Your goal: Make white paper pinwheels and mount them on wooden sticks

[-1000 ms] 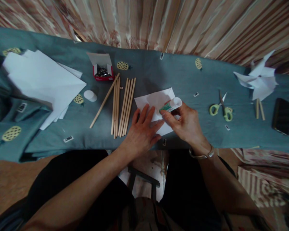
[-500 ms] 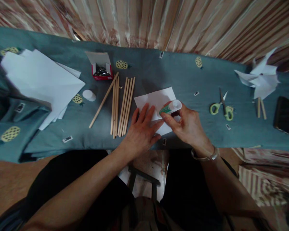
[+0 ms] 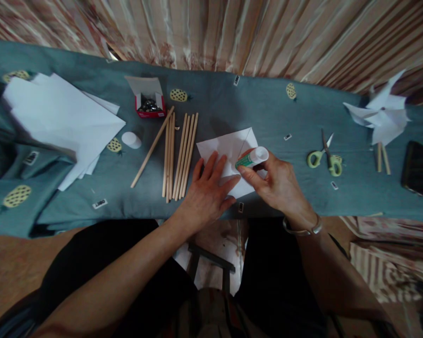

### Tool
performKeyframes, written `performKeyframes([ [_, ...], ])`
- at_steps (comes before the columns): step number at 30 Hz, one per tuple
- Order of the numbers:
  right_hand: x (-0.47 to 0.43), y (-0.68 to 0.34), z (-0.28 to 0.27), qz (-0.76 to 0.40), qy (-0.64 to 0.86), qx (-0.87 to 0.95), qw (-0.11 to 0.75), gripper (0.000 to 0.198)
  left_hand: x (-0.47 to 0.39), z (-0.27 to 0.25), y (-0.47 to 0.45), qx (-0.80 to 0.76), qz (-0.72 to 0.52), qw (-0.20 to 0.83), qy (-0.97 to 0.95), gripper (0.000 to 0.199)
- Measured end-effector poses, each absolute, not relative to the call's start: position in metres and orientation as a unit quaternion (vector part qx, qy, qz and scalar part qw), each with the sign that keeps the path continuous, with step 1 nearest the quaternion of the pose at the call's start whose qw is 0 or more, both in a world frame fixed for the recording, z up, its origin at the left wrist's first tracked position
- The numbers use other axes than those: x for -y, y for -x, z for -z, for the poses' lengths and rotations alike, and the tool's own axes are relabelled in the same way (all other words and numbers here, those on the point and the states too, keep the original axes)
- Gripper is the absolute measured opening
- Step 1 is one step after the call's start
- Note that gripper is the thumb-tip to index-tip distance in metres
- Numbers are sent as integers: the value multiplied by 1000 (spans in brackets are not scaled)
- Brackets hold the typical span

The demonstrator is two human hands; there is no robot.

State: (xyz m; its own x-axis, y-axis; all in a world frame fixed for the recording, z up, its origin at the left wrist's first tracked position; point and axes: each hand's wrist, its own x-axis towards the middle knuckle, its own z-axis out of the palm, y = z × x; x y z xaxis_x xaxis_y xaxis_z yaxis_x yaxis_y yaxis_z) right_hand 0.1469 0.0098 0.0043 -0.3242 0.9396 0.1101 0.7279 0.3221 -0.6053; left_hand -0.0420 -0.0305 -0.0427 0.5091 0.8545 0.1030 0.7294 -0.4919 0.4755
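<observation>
A white sheet of paper (image 3: 215, 142) with crease lines lies on the table in front of me. Resting flat on its left side is my left hand (image 3: 211, 185), fingers spread and holding nothing. My right hand (image 3: 271, 178) is closed around a green and white glue stick (image 3: 251, 158), tilted with its lower end at the middle of the paper. That lower end is partly hidden by my fingers. A white cap (image 3: 131, 140) lies apart on the cloth, left of several wooden sticks (image 3: 186, 155).
Stacked white paper (image 3: 63, 122) covers the left. A red box (image 3: 150, 105) of shiny metal pieces stands behind the sticks. Green-handled scissors (image 3: 325, 155), a paper pinwheel (image 3: 382, 110) and a black phone (image 3: 416, 167) lie right on the teal tablecloth (image 3: 211, 89).
My right hand and the glue stick have shifted slightly to the right over the paper. My left hand stays in place on the sheet.
</observation>
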Motion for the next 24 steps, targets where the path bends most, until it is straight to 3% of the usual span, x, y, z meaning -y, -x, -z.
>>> performKeyframes([
  [24,-13,-150,-2,-231,554,765,232,27,31,42,42,-462,-171,178,-852,52],
])
